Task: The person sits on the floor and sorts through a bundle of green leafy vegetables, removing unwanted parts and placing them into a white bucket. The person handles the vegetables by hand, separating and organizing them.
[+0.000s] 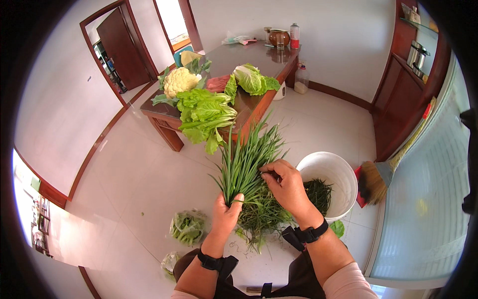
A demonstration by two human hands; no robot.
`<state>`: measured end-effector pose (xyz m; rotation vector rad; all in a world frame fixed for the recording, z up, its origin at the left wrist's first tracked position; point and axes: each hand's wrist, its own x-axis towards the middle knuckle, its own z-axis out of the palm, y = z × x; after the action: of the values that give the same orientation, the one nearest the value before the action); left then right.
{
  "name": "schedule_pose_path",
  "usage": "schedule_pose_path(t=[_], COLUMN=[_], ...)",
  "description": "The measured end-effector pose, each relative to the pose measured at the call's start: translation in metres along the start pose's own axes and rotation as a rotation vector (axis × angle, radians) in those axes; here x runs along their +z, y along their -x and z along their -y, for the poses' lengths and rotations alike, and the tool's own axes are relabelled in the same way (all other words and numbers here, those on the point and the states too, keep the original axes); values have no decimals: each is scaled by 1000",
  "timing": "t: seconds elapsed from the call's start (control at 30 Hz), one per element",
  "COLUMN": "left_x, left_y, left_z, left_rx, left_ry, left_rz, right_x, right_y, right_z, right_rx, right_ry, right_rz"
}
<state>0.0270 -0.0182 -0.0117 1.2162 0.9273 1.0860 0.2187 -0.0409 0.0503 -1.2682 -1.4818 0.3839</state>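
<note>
A thick bunch of long green leaves, like Chinese chives (244,160), rises from my left hand (228,213), whose fingers and thumb are closed round its lower end. My right hand (285,183) is at the right edge of the bunch, thumb and forefinger bent close together at the leaves; whether they pinch a leaf cannot be told. Below both hands lies a loose heap of thinner, tangled green leaves (263,213). Just right of my right hand stands a white plastic bucket (341,179) with dark green leaves inside. Black straps circle both wrists.
Ahead, a dark wooden table (242,106) bears a cauliflower (181,80), lettuce (205,110), and a Chinese cabbage (250,78). Bagged greens (188,227) lie on the floor at the left. A straw broom (377,179) and red dustpan (360,198) stand right of the bucket, beside a glass panel (425,194).
</note>
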Motion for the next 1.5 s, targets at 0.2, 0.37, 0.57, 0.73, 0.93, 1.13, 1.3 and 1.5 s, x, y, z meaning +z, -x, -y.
schedule_pose_path(t=[0.2,0.37,0.57,0.73,0.93,1.13,1.3,1.5], left_x=[-2,-7,-8,-12,-13,-12,-6,-5], left_y=[-1,-1,-3,-3,-6,-3,3,4], left_z=[2,0,1,3,9,4,-4,-6], left_rx=[-10,46,76,86,192,147,131,129], left_ry=[-11,-26,-19,-13,-93,-107,-189,-214], left_rz=[-44,-39,-62,-64,-34,-43,-25,-10], right_x=[7,8,8,7,3,-2,0,2], right_y=[3,2,2,3,-2,-6,-8,-9], right_z=[-14,-19,-18,-16,-12,8,13,1], right_rx=[226,279,277,326,136,-114,-86,-83], right_ry=[-422,-616,-629,-588,-456,-101,-13,40], right_rz=[-5,0,33,-51,-213,-177,-140,-153])
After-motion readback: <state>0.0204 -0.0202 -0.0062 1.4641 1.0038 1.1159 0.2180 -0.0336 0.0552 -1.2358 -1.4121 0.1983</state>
